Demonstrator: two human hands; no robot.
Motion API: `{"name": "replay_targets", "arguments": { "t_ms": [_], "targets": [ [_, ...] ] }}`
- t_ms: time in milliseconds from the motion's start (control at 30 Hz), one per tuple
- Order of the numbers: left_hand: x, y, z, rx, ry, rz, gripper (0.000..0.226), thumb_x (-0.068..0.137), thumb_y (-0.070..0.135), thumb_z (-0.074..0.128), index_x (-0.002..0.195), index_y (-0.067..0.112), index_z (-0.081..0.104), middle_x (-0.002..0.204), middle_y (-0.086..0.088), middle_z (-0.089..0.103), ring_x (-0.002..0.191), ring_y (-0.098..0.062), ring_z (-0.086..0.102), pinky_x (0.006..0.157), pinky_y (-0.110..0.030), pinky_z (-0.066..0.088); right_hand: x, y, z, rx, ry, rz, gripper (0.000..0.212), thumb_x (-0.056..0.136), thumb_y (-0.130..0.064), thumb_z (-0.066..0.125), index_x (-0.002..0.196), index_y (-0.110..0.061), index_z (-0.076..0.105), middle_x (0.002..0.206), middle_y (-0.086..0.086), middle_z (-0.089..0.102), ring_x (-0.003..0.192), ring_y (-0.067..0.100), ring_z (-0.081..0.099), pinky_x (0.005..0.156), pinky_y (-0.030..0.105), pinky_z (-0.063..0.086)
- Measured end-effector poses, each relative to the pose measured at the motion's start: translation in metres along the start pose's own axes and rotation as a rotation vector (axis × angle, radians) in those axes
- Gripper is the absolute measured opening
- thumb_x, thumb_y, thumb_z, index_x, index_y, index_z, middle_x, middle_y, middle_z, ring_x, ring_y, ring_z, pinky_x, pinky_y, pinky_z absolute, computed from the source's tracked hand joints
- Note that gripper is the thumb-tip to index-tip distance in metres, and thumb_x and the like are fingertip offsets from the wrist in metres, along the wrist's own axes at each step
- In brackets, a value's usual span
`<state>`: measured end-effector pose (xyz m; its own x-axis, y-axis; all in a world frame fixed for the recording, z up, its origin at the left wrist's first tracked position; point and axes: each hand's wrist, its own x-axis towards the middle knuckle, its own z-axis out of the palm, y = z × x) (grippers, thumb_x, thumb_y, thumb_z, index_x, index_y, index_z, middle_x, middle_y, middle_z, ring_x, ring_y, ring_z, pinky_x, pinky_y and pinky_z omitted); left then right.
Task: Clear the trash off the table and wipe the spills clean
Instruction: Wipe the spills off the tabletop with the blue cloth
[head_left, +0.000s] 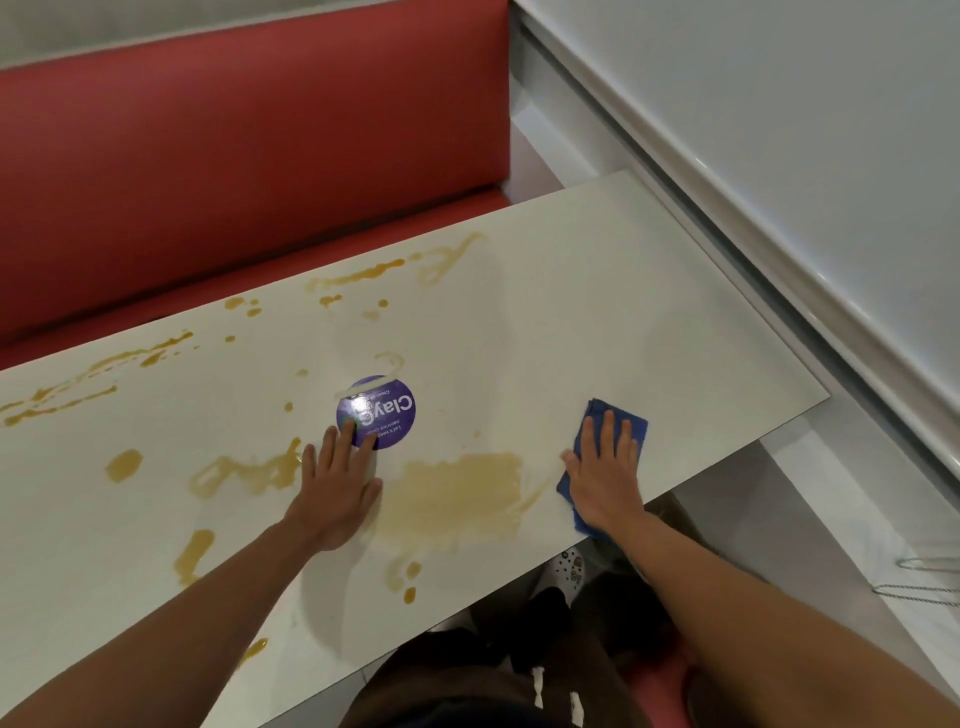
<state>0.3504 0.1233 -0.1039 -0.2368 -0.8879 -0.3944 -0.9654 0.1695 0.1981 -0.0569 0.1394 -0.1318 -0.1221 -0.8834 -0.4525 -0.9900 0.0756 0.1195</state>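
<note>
a red bench (249, 156) with a padded back fills the far side, and a pale wall panel (779, 130) goes along the right. in front of the bench stands the long white table (597, 312), which runs from the lower left to the right.

the table carries many brown spills (457, 491). the biggest one is a wide thin smear near the front edge, between the two hands. thinner streaks and drops lie along the far edge and to the left, and some small drops are near the front edge.

the left hand (337, 493) lies flat on the table with the fingers straight and a little spread; its fingertips touch the near edge of a round purple sticker (382, 408) with white letters, which is in the middle of the table.

the right hand (605, 475) is also flat with straight fingers and presses on a blue cloth (631, 421) at the front right part of the table, just beside the big smear. the cloth shows beyond the fingertips and at both sides of the palm.

under the table edge dark clothes and a shoe (569, 566) with small charms are visible.
</note>
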Motion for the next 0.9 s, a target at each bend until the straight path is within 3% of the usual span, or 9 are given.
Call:
{"name": "replay_targets", "arguments": {
  "t_ms": [133, 267, 367, 433, 500, 533, 600, 700, 900],
  "targets": [
    [0.002, 0.001, 0.001, -0.033, 0.011, -0.003, 0.077, 0.095, 0.054, 0.009, 0.159, 0.015, 0.023, 0.168, -0.018, 0.006, 0.153, -0.042, 0.006, 0.118, -0.064, 0.013, -0.042, -0.051, 0.002, 0.074, 0.040, -0.103, 0.079, 0.093, -0.041, -0.006, 0.156, -0.009, 0.031, 0.167, 0.025, -0.004, 0.149, 0.052, -0.018, 0.116, 0.062, -0.021],
    [0.002, 0.000, 0.002, -0.029, 0.021, -0.005, 0.076, 0.097, 0.054, 0.010, 0.159, 0.014, 0.026, 0.167, -0.018, 0.009, 0.153, -0.042, 0.009, 0.118, -0.063, 0.015, -0.079, -0.087, 0.004, 0.248, 0.129, -0.189, 0.064, 0.103, -0.039, 0.027, 0.158, -0.005, 0.026, 0.165, 0.025, 0.016, 0.152, 0.049, 0.008, 0.121, 0.055, 0.002],
    [0.002, 0.000, 0.002, -0.032, 0.019, -0.008, 0.076, 0.097, 0.054, 0.010, 0.159, 0.014, 0.026, 0.167, -0.018, 0.010, 0.153, -0.042, 0.010, 0.118, -0.064, 0.015, -0.061, -0.058, 0.004, 0.211, 0.193, -0.316, 0.062, 0.107, -0.041, 0.022, 0.161, -0.014, 0.009, 0.168, 0.014, -0.004, 0.153, 0.036, -0.017, 0.123, 0.048, -0.007],
    [0.002, 0.001, 0.001, -0.025, 0.013, -0.006, 0.078, 0.095, 0.055, 0.008, 0.160, 0.015, 0.023, 0.168, -0.017, 0.007, 0.154, -0.041, 0.006, 0.119, -0.063, 0.013, -0.034, -0.032, -0.008, 0.177, 0.071, -0.336, 0.059, 0.108, -0.038, 0.024, 0.162, -0.019, 0.012, 0.166, 0.009, -0.017, 0.148, 0.032, -0.033, 0.124, 0.051, -0.012],
    [0.001, 0.001, 0.001, -0.018, 0.006, -0.009, 0.079, 0.095, 0.056, 0.006, 0.161, 0.016, 0.020, 0.168, -0.017, 0.006, 0.154, -0.041, 0.005, 0.119, -0.062, 0.012, -0.003, -0.012, -0.013, 0.074, 0.070, -0.303, 0.045, 0.106, -0.028, 0.032, 0.149, -0.019, 0.044, 0.168, 0.017, -0.004, 0.150, 0.045, -0.022, 0.122, 0.063, 0.000],
    [0.001, 0.001, 0.001, -0.017, 0.005, -0.009, 0.078, 0.096, 0.056, 0.008, 0.160, 0.015, 0.021, 0.168, -0.018, 0.007, 0.153, -0.042, 0.007, 0.119, -0.063, 0.014, 0.006, -0.008, -0.018, 0.055, 0.052, -0.238, 0.048, 0.105, -0.031, 0.025, 0.144, -0.017, 0.048, 0.168, 0.020, 0.002, 0.150, 0.050, -0.015, 0.121, 0.066, 0.003],
    [0.001, 0.000, 0.001, -0.015, -0.002, -0.012, 0.074, 0.098, 0.054, 0.013, 0.159, 0.014, 0.025, 0.167, -0.019, 0.012, 0.151, -0.045, 0.014, 0.115, -0.066, 0.021, 0.011, -0.016, -0.020, 0.155, 0.098, -0.047, 0.069, 0.102, -0.043, 0.008, 0.154, -0.010, 0.038, 0.167, 0.023, 0.009, 0.152, 0.050, 0.000, 0.121, 0.064, 0.009],
    [0.001, 0.001, 0.003, -0.018, -0.002, -0.012, 0.070, 0.099, 0.051, 0.016, 0.158, 0.015, 0.026, 0.166, -0.019, 0.014, 0.150, -0.045, 0.017, 0.114, -0.067, 0.023, -0.019, -0.056, -0.016, 0.272, 0.212, 0.078, 0.070, 0.104, -0.047, 0.013, 0.156, -0.004, 0.032, 0.163, 0.024, 0.023, 0.150, 0.048, 0.020, 0.120, 0.061, 0.020],
    [-0.001, 0.003, 0.003, -0.042, 0.005, -0.013, 0.073, 0.098, 0.053, 0.011, 0.160, 0.017, 0.021, 0.168, -0.017, 0.008, 0.153, -0.042, 0.009, 0.117, -0.065, 0.017, -0.065, -0.082, 0.012, 0.221, 0.195, -0.143, 0.063, 0.105, -0.042, 0.022, 0.158, -0.009, 0.025, 0.166, 0.020, 0.018, 0.154, 0.043, 0.009, 0.122, 0.056, 0.012]
  ]
}}
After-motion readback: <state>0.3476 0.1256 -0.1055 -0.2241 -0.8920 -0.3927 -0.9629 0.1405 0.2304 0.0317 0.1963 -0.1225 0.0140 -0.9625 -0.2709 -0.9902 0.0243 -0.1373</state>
